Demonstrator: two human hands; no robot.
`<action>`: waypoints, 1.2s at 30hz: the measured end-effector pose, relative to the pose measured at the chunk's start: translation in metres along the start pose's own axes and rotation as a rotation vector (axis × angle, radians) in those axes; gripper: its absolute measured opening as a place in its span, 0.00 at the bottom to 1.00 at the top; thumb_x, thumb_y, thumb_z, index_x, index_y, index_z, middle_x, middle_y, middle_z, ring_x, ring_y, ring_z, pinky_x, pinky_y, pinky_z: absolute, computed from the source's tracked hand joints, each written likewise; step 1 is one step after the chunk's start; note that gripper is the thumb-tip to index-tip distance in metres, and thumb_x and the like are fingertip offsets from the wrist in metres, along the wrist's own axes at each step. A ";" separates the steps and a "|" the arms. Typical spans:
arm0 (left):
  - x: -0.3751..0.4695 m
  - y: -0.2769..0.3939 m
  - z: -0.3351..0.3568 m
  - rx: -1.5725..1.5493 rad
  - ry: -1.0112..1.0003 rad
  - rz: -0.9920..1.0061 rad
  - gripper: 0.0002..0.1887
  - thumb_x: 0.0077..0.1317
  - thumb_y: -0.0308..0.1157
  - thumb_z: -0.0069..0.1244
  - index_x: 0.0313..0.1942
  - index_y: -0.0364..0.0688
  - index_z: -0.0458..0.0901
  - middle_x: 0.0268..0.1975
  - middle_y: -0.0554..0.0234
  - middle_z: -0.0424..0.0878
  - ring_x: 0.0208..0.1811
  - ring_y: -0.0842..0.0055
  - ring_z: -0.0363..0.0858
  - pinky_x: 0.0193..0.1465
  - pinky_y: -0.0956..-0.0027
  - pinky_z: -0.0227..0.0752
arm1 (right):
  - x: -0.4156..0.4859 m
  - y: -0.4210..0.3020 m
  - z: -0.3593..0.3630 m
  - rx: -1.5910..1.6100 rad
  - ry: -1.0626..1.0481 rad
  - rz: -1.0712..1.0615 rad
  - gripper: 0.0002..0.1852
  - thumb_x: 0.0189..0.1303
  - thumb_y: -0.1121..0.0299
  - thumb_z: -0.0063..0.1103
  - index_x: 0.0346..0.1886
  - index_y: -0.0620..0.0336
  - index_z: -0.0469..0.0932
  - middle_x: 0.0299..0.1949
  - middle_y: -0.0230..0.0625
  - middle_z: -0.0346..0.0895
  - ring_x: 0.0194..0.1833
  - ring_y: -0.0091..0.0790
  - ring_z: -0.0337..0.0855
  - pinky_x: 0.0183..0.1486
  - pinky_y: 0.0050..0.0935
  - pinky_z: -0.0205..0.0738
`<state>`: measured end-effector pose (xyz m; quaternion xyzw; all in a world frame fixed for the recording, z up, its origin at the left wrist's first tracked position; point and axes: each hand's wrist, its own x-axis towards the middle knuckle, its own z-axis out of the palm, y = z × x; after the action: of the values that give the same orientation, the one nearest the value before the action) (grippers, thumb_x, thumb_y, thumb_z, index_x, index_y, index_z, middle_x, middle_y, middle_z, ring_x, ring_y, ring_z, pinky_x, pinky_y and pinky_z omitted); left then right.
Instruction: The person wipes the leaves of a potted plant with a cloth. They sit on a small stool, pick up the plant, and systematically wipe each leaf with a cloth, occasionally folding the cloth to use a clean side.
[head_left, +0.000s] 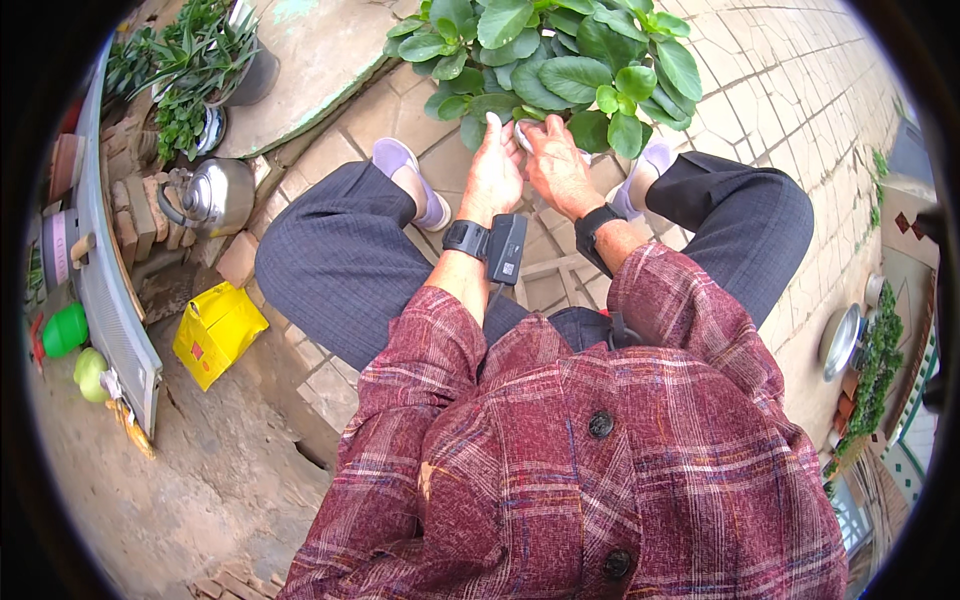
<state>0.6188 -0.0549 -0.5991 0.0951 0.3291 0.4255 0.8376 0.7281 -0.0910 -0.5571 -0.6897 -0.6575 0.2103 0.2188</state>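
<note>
A leafy potted plant with broad green leaves stands before me, its foliage hiding most of what is beneath. My left hand is at the lower edge of the leaves, palm turned inward, thumb raised and apart from the fingers. I see nothing held in it. Close beside it, my right hand is bent over with the fingers under the lowest leaves. A small whitish piece, perhaps cloth, shows at its thumb side. Another bit of white peeks out beyond that hand; I cannot tell whether they are one thing.
Left of my knee are a yellow bag, a metal kettle and stacked bricks. A grey panel leans farther left. Potted plants stand on a slab. A metal basin lies far right.
</note>
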 end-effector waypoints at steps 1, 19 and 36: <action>0.002 -0.001 -0.003 -0.032 -0.012 -0.012 0.37 0.71 0.62 0.43 0.67 0.41 0.66 0.62 0.59 0.76 0.61 0.66 0.73 0.67 0.60 0.64 | -0.003 -0.001 0.000 0.004 -0.028 -0.032 0.22 0.57 0.77 0.51 0.56 0.56 0.78 0.50 0.48 0.71 0.53 0.56 0.75 0.55 0.50 0.72; 0.009 0.049 0.008 1.342 0.419 0.872 0.16 0.55 0.19 0.51 0.46 0.36 0.79 0.39 0.51 0.83 0.45 0.60 0.82 0.51 0.61 0.74 | -0.029 0.004 -0.044 0.393 -0.323 -0.001 0.28 0.49 0.77 0.57 0.58 0.59 0.79 0.42 0.46 0.73 0.47 0.49 0.79 0.52 0.38 0.72; 0.007 0.021 0.005 0.478 0.017 0.195 0.25 0.71 0.54 0.49 0.48 0.39 0.82 0.40 0.70 0.82 0.41 0.82 0.77 0.45 0.75 0.71 | 0.022 -0.009 0.000 0.316 0.107 0.193 0.28 0.55 0.68 0.59 0.61 0.63 0.75 0.50 0.54 0.73 0.53 0.56 0.76 0.58 0.44 0.71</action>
<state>0.6115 -0.0356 -0.5897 0.3178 0.4167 0.4152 0.7436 0.7220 -0.0686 -0.5523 -0.7167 -0.5344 0.2941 0.3379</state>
